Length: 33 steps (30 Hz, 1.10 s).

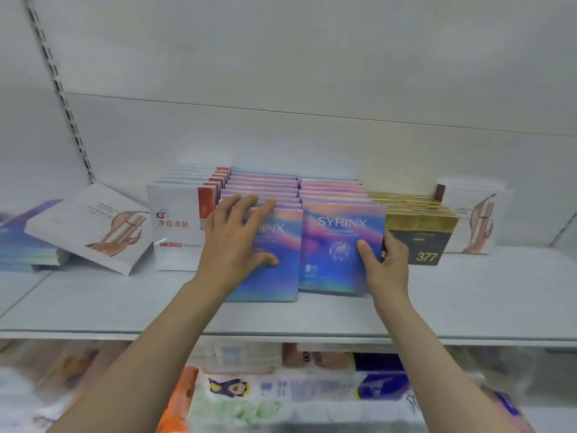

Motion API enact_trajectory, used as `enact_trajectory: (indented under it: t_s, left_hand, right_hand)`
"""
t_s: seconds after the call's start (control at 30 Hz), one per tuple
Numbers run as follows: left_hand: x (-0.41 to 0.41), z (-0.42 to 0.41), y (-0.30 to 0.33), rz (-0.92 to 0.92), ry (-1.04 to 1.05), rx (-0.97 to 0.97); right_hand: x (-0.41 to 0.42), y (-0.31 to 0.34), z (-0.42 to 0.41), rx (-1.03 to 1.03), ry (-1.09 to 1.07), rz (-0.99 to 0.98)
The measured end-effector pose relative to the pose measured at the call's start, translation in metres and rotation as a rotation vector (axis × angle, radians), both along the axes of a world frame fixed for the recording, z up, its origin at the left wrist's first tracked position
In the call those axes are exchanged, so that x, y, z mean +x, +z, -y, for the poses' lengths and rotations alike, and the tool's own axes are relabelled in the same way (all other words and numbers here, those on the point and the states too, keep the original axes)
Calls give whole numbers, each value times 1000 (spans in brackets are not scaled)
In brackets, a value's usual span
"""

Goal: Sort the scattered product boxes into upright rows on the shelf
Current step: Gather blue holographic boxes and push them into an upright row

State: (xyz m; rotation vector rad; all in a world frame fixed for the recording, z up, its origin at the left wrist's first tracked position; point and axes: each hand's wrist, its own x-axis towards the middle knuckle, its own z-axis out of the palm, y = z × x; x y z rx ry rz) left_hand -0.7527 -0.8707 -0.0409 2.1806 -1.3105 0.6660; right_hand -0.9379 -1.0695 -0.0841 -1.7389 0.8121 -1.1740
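Two upright rows of iridescent blue-pink SYRINX boxes stand mid-shelf. My left hand point(239, 235) lies flat with spread fingers on the front box of the left row point(281, 270), its fingertips reaching over the box's top edge. My right hand point(385, 264) grips the right edge of the front box of the right row point(337, 245), thumb on its face and fingers behind it. To the left stands a row of white boxes with red trim point(176, 232). To the right stands a row of black and gold boxes marked 377 point(427, 242).
A white box with a figure drawing point(90, 226) leans tilted at the left against a flat stack of blue boxes point(25, 245). Another white figure box point(474, 220) stands upright at the far right. The white shelf point(312, 317) has a lower shelf of blurred goods beneath.
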Motion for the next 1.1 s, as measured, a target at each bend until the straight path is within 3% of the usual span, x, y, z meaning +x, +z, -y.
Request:
enact_trajectory:
  t_s: [0.5,0.83,0.97,1.1]
  left_hand:
    - [7,0,-1,89,-2,38]
    - [3,-12,10,23,45,123]
    - [17,-40,33,-57,11,48]
    - [42,-99,64,-103,-13,29]
  right_hand:
    - [8,-7,-17,-68,-2,-106]
    - [1,19,-26,-60,-88,-247]
    - [11,63,-52,-350,-197,-344]
    - [54,121,-105,-565,50,-520]
